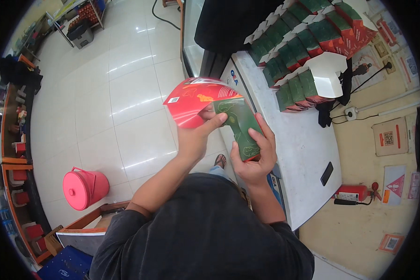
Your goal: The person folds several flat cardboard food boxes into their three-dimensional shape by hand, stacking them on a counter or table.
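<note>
A red and green printed cardboard food box (240, 122), partly folded, is between my two hands in front of my body. Its red flap (193, 95) curves out to the left. My left hand (203, 128) grips the box near where red meets green, thumb on the green panel and fingers behind the card. Around the lower right end of the green part, my right hand (259, 156) is closed, with its fingers along the edges. On the white counter to the right stand several rows of similar green and red boxes (296, 91) with white inner flaps showing.
The white counter top (308, 154) carries a black phone (327, 173) near its right edge. A red fire extinguisher (352, 192) is by the wall. A pink lidded bucket (84, 187) stands on the tiled floor (93, 116), left. Shelves (14, 172) line the far left.
</note>
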Available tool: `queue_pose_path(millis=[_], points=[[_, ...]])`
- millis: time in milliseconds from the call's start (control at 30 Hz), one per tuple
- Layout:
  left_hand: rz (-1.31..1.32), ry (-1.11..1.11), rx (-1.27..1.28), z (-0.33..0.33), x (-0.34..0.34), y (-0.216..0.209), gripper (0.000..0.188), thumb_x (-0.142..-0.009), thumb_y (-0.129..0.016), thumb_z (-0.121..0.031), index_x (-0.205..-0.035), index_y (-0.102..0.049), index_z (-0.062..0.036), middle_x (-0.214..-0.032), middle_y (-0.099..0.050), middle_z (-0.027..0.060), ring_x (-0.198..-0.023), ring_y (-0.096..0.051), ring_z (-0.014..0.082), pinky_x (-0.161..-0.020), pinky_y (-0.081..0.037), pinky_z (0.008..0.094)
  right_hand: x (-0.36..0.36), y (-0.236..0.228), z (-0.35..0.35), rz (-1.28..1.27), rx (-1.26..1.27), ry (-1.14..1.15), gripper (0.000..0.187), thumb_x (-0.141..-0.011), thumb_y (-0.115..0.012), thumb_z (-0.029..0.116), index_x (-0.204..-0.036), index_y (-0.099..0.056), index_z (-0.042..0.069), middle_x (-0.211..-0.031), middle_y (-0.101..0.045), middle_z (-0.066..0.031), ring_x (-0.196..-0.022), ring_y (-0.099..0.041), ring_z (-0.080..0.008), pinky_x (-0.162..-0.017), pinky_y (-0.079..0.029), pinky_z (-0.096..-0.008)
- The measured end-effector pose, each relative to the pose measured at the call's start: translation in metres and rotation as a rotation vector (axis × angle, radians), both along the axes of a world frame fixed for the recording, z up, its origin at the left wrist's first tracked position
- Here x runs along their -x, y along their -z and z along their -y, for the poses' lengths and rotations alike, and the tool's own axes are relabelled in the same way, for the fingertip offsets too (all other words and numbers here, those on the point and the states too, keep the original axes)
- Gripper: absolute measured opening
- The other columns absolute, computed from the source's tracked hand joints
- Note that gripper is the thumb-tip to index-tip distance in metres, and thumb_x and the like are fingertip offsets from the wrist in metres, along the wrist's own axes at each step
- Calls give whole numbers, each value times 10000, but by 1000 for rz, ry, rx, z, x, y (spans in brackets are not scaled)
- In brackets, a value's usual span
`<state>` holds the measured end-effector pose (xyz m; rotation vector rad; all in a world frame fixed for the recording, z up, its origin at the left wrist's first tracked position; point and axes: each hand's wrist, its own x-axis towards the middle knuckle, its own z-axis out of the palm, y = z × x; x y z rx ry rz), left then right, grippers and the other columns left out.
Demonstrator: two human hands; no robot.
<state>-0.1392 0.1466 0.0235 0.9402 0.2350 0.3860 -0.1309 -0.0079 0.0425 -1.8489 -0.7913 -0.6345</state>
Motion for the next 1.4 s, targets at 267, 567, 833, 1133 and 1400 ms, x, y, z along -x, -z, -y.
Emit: queue_pose_path(millis=[267, 567, 833, 1133, 1400], points=[[-140, 234, 304, 3, -5, -14, 373, -833, -768, -58, -1141, -558, -56, -877, -670, 7, -849, -669, 132, -753, -568, 290, 6, 4, -3, 159, 94, 183, 510, -707, -743, -13, -1177, -547, 8, -1339, -513, -283, -1224, -551, -395, -983, -492, -434], [135, 242, -40, -1, -8, -8, 299, -871, -701, -17, -1153, -600, 1, -869, -638, 56, -851, -659, 171, -771, -589, 353, -3, 3, 15, -447, -322, -27, 503, -744, -738, -32, -1214, -561, -10, -1346, -544, -218, -1218, -558, -273, -1019, -438, -361], [-124, 306, -302, -8, -14, -7, 404, -966, -609, -280, -1189, -582, 55, -1006, -667, 142, -904, -659, 209, -802, -528, 308, -5, 10, 27, -624, -436, -74, 514, -785, -745, -26, -1258, -545, -20, -1279, -567, -142, -1179, -564, -183, -969, -463, -302], [-220, 531, -22, 11, -22, 17, 317, -925, -684, -150, -1168, -621, 45, -1040, -696, 95, -849, -679, 131, -726, -576, 272, -9, 24, 56, -31, 426, -111, 428, -869, -686, 305, -1253, -664, 118, -1464, -384, -270, -1288, -477, -428, -1036, -450, -455], [-253, 355, 60, -8, -44, 30, 289, -914, -682, -107, -1154, -631, 45, -991, -709, 93, -796, -688, 148, -709, -576, 271, -3, 28, 78, -309, -70, -198, 439, -983, -554, 361, -1234, -632, 9, -1359, -519, -252, -1247, -542, -378, -1037, -454, -436]])
